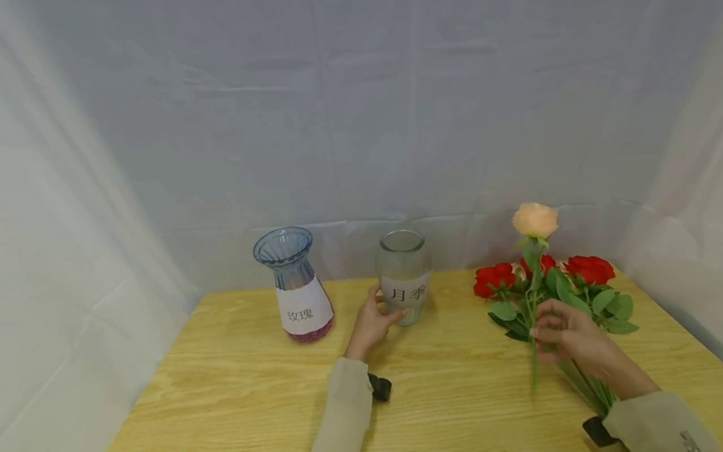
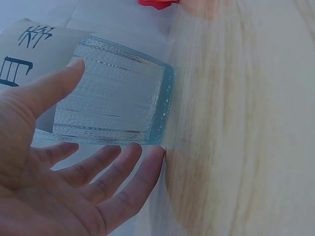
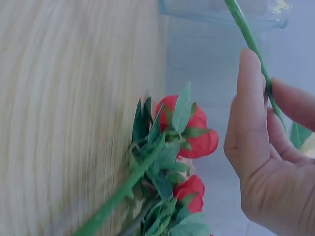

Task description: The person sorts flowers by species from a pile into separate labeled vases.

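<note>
A peach flower stands upright above the tabletop, its stem pinched between thumb and fingers of the right hand; bloom at twelve o'clock from the grip. Red roses lie directly behind the stem. At nine o'clock, a labelled clear vase stands upright. The left hand is spread at its base, thumb across the front, fingers alongside; firmness of contact cannot be told. Further toward nine o'clock stands a labelled blue vase.

Wood-grained surface before a creased backdrop
The greyish backdrop shows vertical creases; a paler left drape and right drape flank the yellowish surface, all under soft light.
</note>
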